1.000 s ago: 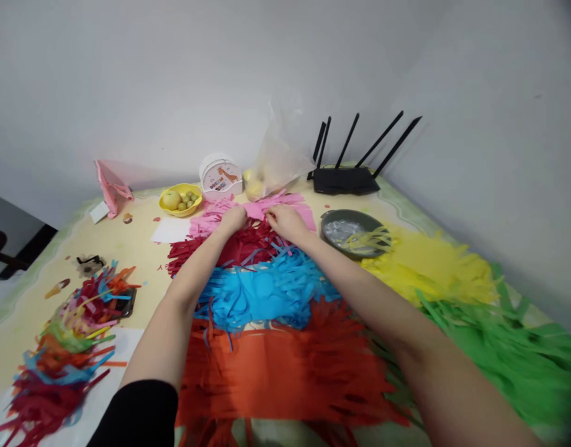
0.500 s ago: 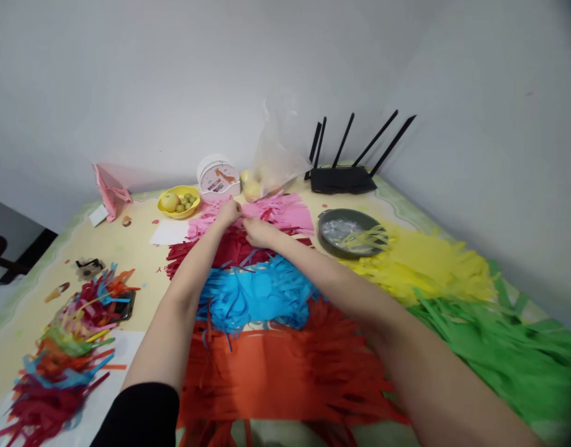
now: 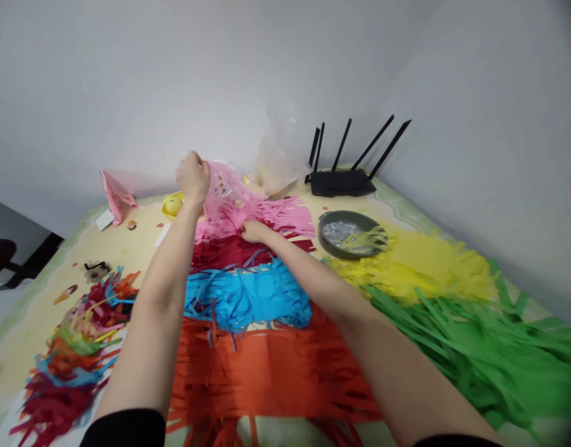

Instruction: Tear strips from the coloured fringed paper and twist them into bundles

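Note:
My left hand point(image 3: 193, 179) is raised at the far side of the table, its fingers closed on a lifted edge of the pink fringed paper point(image 3: 290, 214). The raised part hangs as a thin, see-through sheet. Lower and to the right, my right hand point(image 3: 255, 231) pinches the same pink paper near its front edge. Just below that hand lies dark red fringed paper point(image 3: 224, 251). Blue fringed paper point(image 3: 255, 298) and orange fringed paper point(image 3: 271, 372) lie closer to me, under and between my forearms.
On the right are a grey bowl point(image 3: 329, 248) with clear plastic in it, yellow fringed paper point(image 3: 434, 264) and green fringed paper point(image 3: 499, 354). A black router point(image 3: 341, 182) and a plastic bag point(image 3: 278, 161) stand behind. Left are a multicoloured strip bundle point(image 3: 62, 397), a yellow bowl point(image 3: 166, 206) and a pink stand point(image 3: 113, 197).
My left hand has moved up and to the left, lifting the pink paper's edge, which now covers the giraffe-printed box. My right hand has stayed nearly in place.

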Demonstrator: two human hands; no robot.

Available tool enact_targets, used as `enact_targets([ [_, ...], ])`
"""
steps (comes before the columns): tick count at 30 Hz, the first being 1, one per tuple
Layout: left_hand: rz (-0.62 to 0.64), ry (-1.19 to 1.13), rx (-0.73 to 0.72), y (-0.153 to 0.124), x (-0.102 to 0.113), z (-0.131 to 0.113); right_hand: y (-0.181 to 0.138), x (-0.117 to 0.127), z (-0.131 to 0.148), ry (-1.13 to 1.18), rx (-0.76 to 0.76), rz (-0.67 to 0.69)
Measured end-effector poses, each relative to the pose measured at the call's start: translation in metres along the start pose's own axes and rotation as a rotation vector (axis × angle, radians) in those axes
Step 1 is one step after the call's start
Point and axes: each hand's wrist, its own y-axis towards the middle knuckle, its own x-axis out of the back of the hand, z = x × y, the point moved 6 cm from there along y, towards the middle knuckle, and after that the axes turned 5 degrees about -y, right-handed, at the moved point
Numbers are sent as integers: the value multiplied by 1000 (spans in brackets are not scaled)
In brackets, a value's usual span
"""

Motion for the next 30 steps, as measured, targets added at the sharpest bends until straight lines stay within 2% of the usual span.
enact_targets([
  [2, -173, -96, 156, 26, 55, 14, -4, 6, -2, 41, -11, -42],
  [5, -400, -177, 191, 46, 143, 23, -20, 23, -2, 95, -5, -131],
  [7, -419, -175, 104, 40, 185, 17, -39, 41, 1, 125, 8, -206],
  [9, -287, -140, -14, 17, 204, 5, -69, 63, 9, 155, 20, -301],
  [11, -74, -83, -107, -24, 200, -10, -109, 88, 25, 185, 30, -425],
  [14, 217, 18, -211, -102, 181, -37, -183, 120, 65, 259, 153, -746],
  [15, 308, 46, -250, -129, 175, -47, -207, 125, 81, 268, 233, -839],
  [17, 479, 60, -333, -178, 166, -66, -246, 124, 107, 249, 350, -913],
  [20, 657, -5, -429, -231, 165, -85, -275, 108, 121, 194, 304, -808],
  [22, 702, -80, -445, -251, 168, -88, -287, 99, 115, 162, 219, -707],
  [26, 719, -423, -442, -268, 176, -87, -316, 102, 95, 205, 133, -552],
  [28, 744, -564, -434, -273, 176, -86, -333, 111, 84, 308, 125, -528],
  [30, 768, -583, -401, -276, 176, -86, -349, 121, 75, 392, 128, -552],
])
